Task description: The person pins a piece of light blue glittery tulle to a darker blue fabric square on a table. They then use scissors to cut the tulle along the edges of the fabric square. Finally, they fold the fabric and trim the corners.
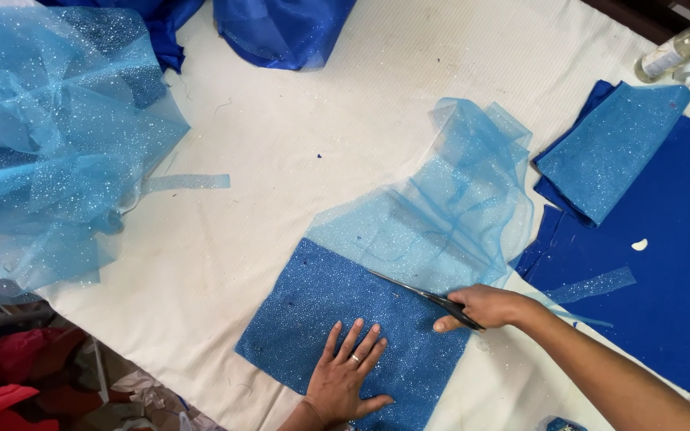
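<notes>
Here, from the head view, I see scissors (425,297) cutting along the blue panel (337,319) on the bench (297,136).
My right hand (485,307) has its fingers closed round the handles, blades lying where tulle (441,215) overhangs the panel's top edge; my left hand (345,375) lies flat, fingers spread, holding nothing. I judge the loose tulle could bunch into the blades, or the panel slide if that palm lifts.
</notes>
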